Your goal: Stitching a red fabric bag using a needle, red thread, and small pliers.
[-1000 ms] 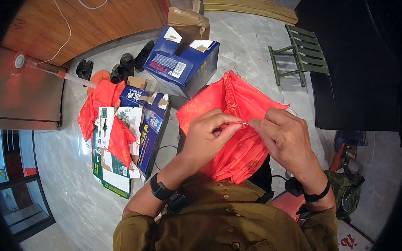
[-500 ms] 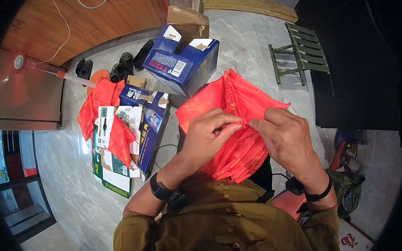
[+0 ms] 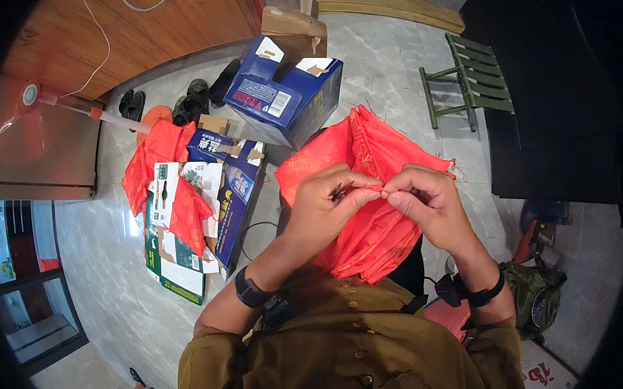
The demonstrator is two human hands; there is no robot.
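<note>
- The cloth [image 3: 370, 241] is red with a golden pattern, and it lies as a folded pile between the box [image 3: 295, 121] and the shirt [image 3: 333, 334] of the person.
- The left hand [image 3: 320, 215] is above the left part of the cloth. Its thumb and index finger make a narrow pinch, and a small red bit of the cloth seems to be between the tips.
- The right hand [image 3: 443, 212] is above the right part of the cloth. It also pinches narrowly, at the same red bit, tip against tip with the left hand.
- Whether this bit is a hem, a corner or includes a thread, I cannot tell; it is too small.
- The main relation: the pinched point is directly over the middle of the cloth, so neither hand is clearly nearer.
- The main folds of the cloth run away from the body, from its near edge to its far tip; the two hands meet across this line.
- The box stands beyond the cloth, to the left; the stool [image 3: 485, 83] is beyond it, to the right.
- Well to the left of the cloth, the other cloth [image 3: 186, 222] lies on flat cartons [image 3: 236, 212].
</note>
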